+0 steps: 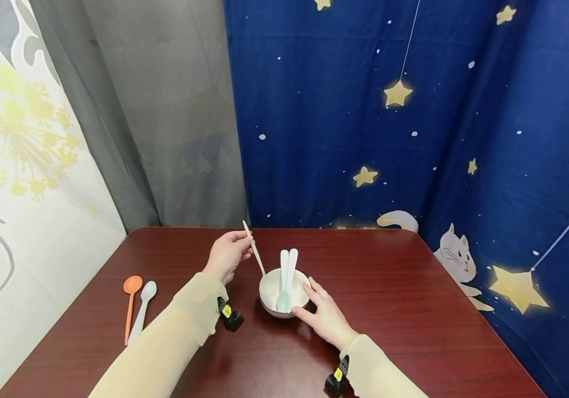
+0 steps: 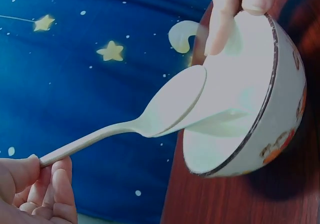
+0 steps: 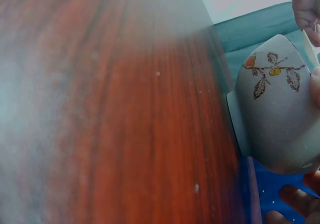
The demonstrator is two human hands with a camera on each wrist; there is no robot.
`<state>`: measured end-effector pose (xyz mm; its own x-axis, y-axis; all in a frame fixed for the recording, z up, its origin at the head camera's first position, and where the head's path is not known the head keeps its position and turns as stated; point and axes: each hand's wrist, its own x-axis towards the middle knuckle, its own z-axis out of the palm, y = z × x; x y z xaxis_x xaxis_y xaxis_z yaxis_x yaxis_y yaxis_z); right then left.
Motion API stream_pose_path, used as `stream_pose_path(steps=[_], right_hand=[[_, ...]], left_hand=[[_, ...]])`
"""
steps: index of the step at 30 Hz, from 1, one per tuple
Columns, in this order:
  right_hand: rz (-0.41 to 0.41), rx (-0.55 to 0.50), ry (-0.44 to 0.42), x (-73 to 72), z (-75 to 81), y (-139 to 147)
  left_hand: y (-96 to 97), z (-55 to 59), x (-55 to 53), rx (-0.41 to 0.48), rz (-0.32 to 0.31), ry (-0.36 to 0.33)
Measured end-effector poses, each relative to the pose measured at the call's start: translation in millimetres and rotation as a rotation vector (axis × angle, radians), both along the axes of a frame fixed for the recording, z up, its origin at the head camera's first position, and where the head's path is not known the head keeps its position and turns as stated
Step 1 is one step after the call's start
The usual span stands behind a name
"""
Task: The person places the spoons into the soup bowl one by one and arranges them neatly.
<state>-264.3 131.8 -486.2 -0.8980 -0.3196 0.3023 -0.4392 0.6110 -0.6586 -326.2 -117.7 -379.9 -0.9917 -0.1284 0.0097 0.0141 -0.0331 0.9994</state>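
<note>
By the end of its handle, my left hand (image 1: 228,253) pinches a cream-white spoon (image 2: 172,102) between thumb and fingers. The spoon slants down, its head at the far left rim of a white bowl (image 2: 287,89) in the head view. My right hand (image 1: 328,319) holds the bowl's right side, thumb at the near rim and fingers farther round. Two white handles (image 1: 284,262) stick up from inside the bowl, leaning on its far side, with a pale green spoon head (image 1: 283,301) at the near side. A brown leaf pattern (image 3: 272,72) decorates the bowl's outside.
On the left of the dark red-brown table (image 1: 389,276) lie an orange spoon (image 1: 132,286) and a pale blue-white spoon (image 1: 148,291), side by side, beyond my left forearm. A blue star-patterned curtain (image 1: 324,138) and a grey one (image 1: 180,121) hang behind the table.
</note>
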Motion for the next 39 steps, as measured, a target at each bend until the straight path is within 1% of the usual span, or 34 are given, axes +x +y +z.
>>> stream_pose_path(steps=[4,9,13,16,22,26,29,34,39], right_hand=[[-0.002,0.003,-0.001,-0.3,-0.2,0.0],[0.000,-0.005,0.005,0.0,-0.6,-0.2],[0.003,-0.003,0.005,0.3,-0.4,0.0],[0.001,0.001,-0.005,0.0,-0.2,0.2],[0.001,-0.004,-0.024,-0.6,0.3,0.8],[0.002,-0.005,-0.021,0.1,0.7,0.8],[0.003,-0.010,-0.022,0.6,0.2,1.1],[0.002,-0.011,-0.023,0.3,-0.3,1.3],[0.004,-0.010,-0.028,0.4,0.1,1.2]], left_hand=[[12.0,-3.5,-2.5,-0.025,-0.009,-0.019],[24.6,-9.9,-4.3,-0.082,-0.023,-0.055],[31.8,-16.6,-6.6,-0.123,-0.037,-0.056],[35.8,-22.4,-8.8,-0.127,-0.045,-0.055],[41.8,-32.7,-10.9,-0.131,-0.065,-0.066],[44.3,-38.0,-13.4,-0.147,-0.061,-0.077],[45.8,-40.4,-14.8,-0.157,-0.058,-0.087],[47.4,-40.9,-14.8,-0.153,-0.066,-0.100],[47.7,-44.6,-17.2,-0.168,-0.066,-0.092]])
